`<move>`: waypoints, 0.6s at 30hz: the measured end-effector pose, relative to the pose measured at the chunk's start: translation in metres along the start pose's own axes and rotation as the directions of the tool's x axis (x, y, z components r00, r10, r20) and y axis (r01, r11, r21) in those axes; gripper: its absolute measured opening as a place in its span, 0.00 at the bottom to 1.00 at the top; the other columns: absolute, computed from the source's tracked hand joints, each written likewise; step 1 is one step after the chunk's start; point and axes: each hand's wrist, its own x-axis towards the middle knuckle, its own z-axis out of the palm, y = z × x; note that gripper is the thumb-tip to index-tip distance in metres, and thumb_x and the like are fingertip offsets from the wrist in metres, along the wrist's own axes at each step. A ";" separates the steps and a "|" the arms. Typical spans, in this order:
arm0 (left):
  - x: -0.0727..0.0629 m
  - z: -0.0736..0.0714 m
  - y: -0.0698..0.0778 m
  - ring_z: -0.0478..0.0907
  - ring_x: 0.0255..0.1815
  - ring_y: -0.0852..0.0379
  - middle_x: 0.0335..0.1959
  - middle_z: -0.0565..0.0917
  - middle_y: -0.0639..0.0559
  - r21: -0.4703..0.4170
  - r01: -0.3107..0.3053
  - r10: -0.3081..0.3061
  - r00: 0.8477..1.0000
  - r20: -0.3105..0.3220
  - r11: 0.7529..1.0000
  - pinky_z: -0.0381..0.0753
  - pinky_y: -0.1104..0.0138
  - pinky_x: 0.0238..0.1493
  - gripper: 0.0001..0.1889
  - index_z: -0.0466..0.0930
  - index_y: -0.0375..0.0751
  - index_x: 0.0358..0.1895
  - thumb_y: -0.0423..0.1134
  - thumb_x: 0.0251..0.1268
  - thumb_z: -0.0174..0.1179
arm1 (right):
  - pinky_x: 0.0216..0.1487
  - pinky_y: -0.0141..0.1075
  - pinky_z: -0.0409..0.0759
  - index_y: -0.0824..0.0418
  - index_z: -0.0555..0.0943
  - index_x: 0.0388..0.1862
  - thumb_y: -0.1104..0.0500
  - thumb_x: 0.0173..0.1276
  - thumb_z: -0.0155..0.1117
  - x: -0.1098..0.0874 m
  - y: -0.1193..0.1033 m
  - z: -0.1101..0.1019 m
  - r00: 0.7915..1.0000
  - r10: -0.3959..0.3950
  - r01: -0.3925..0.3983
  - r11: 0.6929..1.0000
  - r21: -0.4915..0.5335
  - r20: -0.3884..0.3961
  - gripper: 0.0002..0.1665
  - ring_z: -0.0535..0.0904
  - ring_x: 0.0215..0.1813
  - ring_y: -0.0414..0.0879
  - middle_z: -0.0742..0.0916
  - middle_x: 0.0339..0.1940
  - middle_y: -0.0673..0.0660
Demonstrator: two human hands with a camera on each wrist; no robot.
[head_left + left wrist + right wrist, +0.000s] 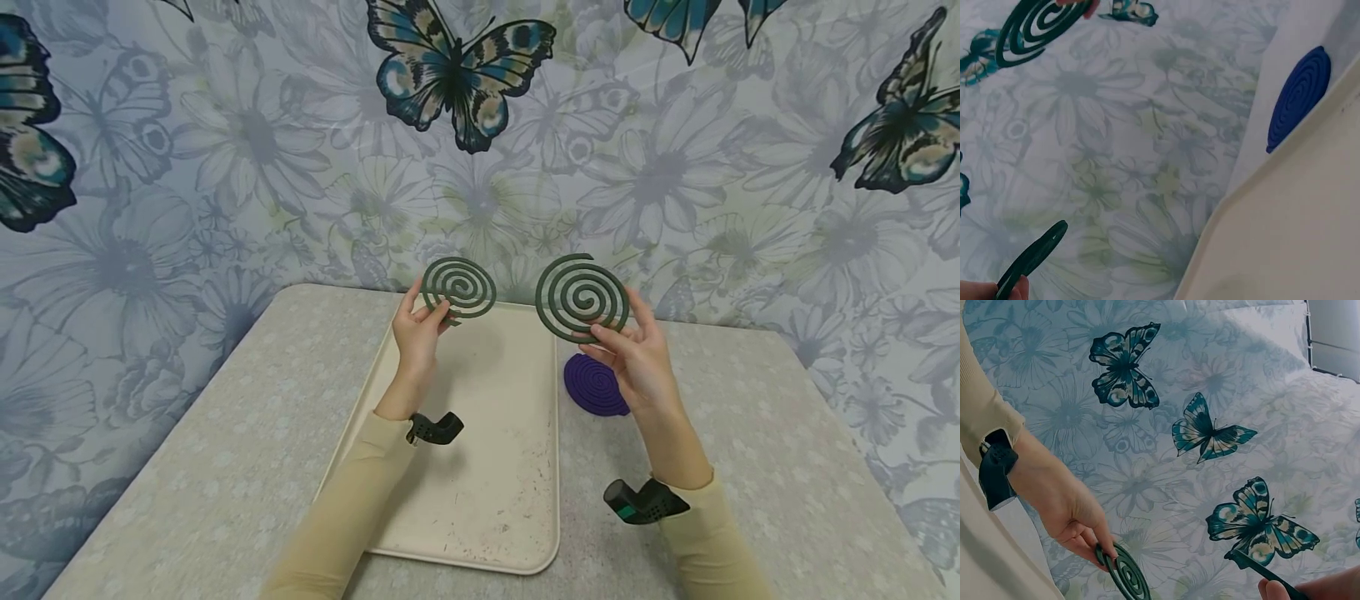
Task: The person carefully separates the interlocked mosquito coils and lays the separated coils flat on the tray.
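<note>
Two green mosquito coils are held up in the air, one in each hand. My left hand (417, 337) pinches the left green coil (460, 288) by its lower left edge, above the far end of the tray. Further right, my right hand (641, 358) grips the right green coil (585, 302) at its lower right edge, thumb in front. Both spirals face the head camera and stand apart, with gaps showing between their rings. Below the right hand, a purple coil (592, 383) lies flat on the table, its right edge partly hidden by that hand.
A cream rectangular tray (487, 433) lies on the table (225, 433), with dark specks toward its near right corner. The purple coil is just right of the tray. Behind the table hangs a cloth (300, 167) printed with flowers and butterflies.
</note>
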 end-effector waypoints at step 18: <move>0.026 -0.033 -0.054 0.79 0.23 0.64 0.24 0.82 0.55 0.232 0.128 -0.103 0.988 -0.119 0.964 0.81 0.69 0.34 0.32 0.61 0.42 0.71 0.27 0.63 0.58 | 0.35 0.31 0.86 0.55 0.45 0.78 0.78 0.66 0.49 0.004 0.007 -0.002 0.997 0.064 -0.067 0.992 -0.103 -0.040 0.47 0.87 0.31 0.41 0.88 0.31 0.50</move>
